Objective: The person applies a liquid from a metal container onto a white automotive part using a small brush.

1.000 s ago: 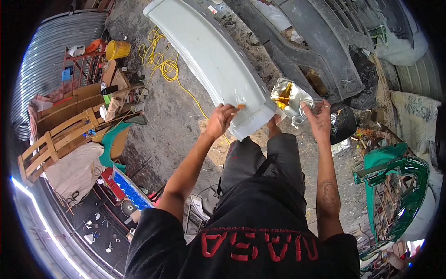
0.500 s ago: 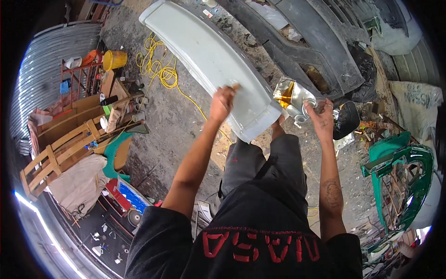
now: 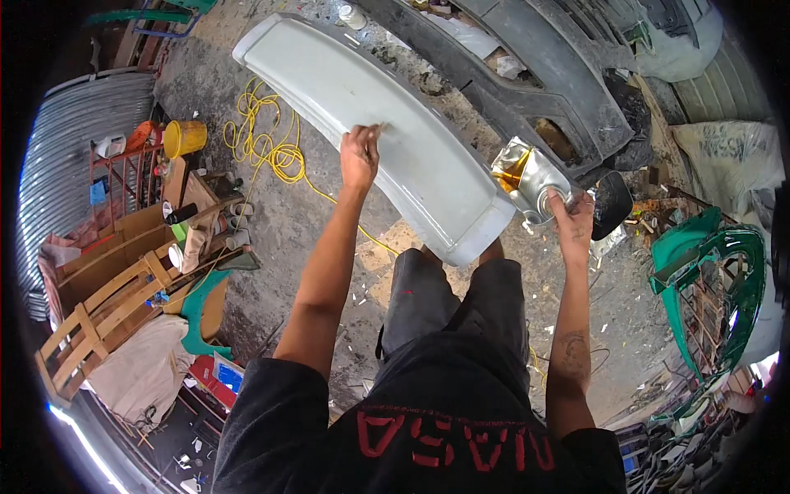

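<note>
A long, curved, pale grey car body panel (image 3: 329, 90) stretches diagonally in front of me, its near end close to my knees. My left hand (image 3: 360, 156) is closed just over the panel's left edge, around the middle of its length. A small tan tip pokes out of the fingers toward the surface; what it belongs to is too small and blurred to name. Off the panel's near right end, my right hand (image 3: 571, 214) grips a silvery metal can (image 3: 539, 185) by its round-necked end. Amber or gold colour shows inside the can's far part.
Dark bumpers (image 3: 527, 49) lie beyond the panel on the right. A yellow cord (image 3: 284, 160) is coiled on the floor at left. A green car part (image 3: 716, 280) stands at right, a wooden pallet frame (image 3: 95, 300) at left. A white bottle (image 3: 352, 16) sits by the panel's far side.
My left hand has moved left and farther up along the panel, still closed. The right hand keeps its grip on the can, a little lower in view.
</note>
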A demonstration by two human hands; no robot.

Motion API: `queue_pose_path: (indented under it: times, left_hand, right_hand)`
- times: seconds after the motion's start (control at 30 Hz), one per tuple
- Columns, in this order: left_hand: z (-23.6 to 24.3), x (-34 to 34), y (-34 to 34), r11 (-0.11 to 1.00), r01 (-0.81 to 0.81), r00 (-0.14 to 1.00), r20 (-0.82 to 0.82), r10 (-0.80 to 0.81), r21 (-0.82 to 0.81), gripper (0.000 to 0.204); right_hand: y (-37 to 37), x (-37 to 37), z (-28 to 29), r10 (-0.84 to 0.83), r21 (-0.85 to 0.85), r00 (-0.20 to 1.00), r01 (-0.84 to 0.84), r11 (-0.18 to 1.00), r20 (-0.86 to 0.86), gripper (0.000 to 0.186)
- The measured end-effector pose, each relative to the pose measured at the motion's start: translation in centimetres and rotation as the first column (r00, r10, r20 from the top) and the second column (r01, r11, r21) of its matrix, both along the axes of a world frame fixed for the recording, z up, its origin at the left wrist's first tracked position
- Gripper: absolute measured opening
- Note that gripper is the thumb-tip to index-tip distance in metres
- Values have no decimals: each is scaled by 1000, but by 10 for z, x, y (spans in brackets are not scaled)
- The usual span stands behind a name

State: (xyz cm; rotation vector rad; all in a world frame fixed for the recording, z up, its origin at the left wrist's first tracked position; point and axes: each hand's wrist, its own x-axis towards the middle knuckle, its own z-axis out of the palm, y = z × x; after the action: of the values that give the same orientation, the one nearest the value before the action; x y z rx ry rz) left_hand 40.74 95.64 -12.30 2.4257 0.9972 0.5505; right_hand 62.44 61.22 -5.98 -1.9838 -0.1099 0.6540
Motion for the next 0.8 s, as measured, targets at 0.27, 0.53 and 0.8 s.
queue_pose_path:
  times: [0.27,0.53,0.8]
  left_hand:
    - [19,-57,-126,860,480,875,30,-483,-173,24]
    - [-3,-35,-7,983,84,993,91,-69,-166,20]
    - [5,-21,-154,918,369,920,-84,-384,-147,24]
  right_hand:
    - [22,-10,0,-34,3,999,34,999,18,54]
    - [35,-2,-1,16,33,1000,-15,999,-15,63]
    - [20,14,-5,55,-81,994,-48,996,91,63]
